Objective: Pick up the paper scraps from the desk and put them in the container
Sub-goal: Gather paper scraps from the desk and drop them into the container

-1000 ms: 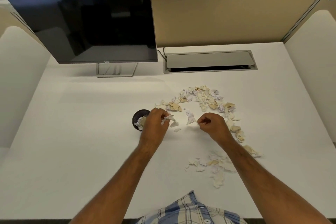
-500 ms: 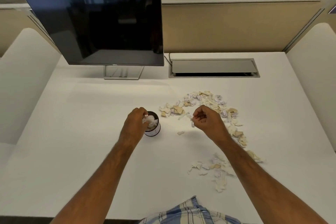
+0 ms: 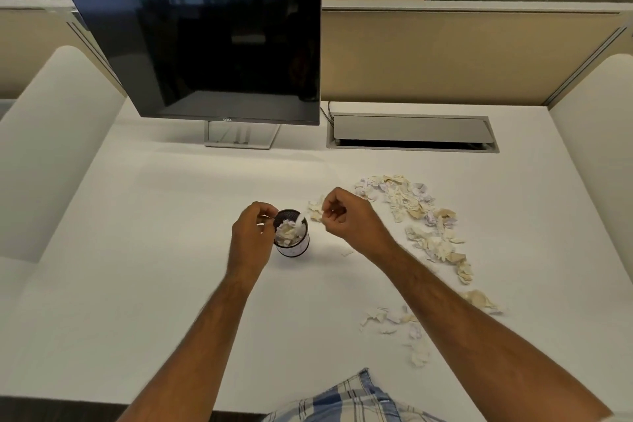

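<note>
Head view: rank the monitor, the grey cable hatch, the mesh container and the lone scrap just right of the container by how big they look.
1. monitor
2. cable hatch
3. mesh container, though it sits nearer the camera than the first two
4. lone scrap, by far the smallest

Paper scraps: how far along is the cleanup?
Done: the container already holds a heap of scraps up to its rim. In hand: the left hand is at the rim; the right hand pinches a scrap beside it. Left: most of it, the long pile and the near cluster on the desk.
</note>
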`<act>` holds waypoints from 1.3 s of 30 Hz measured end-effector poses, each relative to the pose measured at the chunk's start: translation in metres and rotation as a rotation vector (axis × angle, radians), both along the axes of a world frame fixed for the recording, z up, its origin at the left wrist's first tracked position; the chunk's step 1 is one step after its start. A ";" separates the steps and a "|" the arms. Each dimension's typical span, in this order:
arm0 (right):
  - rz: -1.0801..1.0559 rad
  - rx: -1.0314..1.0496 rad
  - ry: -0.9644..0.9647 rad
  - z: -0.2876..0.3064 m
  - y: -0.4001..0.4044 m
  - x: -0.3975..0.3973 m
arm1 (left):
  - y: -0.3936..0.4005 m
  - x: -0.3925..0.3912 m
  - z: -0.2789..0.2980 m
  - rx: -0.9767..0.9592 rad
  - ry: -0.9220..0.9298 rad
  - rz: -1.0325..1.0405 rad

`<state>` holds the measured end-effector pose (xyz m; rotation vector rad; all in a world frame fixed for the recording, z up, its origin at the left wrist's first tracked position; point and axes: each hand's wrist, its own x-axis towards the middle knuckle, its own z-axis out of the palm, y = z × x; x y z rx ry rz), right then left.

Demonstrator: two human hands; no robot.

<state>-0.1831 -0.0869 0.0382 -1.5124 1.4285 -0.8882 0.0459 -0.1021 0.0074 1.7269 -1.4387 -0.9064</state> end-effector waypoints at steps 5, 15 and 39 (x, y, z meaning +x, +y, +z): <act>0.052 0.004 0.060 -0.005 -0.018 0.032 | 0.002 0.012 0.002 -0.028 -0.019 0.020; 0.006 0.066 0.129 -0.029 -0.021 0.022 | 0.005 0.014 0.000 -0.026 0.007 0.023; -0.236 0.259 0.347 -0.098 0.029 -0.102 | -0.068 -0.092 0.003 0.025 -0.606 -0.702</act>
